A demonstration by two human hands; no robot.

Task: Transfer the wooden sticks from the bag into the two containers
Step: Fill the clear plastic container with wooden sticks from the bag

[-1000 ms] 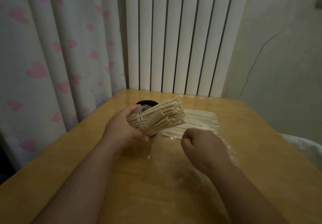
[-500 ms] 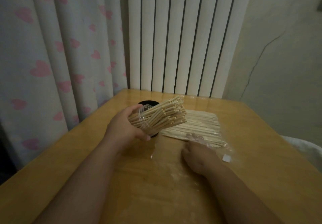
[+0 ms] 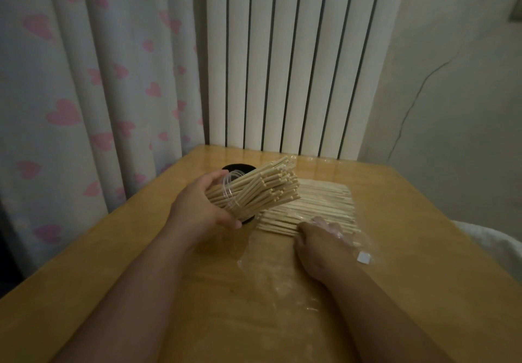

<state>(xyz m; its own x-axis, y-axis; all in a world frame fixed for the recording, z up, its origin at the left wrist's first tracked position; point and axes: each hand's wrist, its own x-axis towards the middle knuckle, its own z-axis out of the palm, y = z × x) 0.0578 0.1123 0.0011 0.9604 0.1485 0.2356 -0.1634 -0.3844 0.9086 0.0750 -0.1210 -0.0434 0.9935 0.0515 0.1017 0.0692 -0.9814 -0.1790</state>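
Dozens of pale sticks [image 3: 264, 190] in clear cup [image 3: 229, 193], left hand [image 3: 197, 210] gripping it — right hand [image 3: 319, 249] in crinkly bag [image 3: 271, 275], grasp unclear.

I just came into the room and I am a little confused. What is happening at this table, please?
A person's left hand holds a clear container tilted, packed with a bundle of wooden sticks. The right hand is in the mouth of a plastic bag lying on the table, at the loose sticks flat inside it. A black container stands behind the clear one. The transfer looks partly done.
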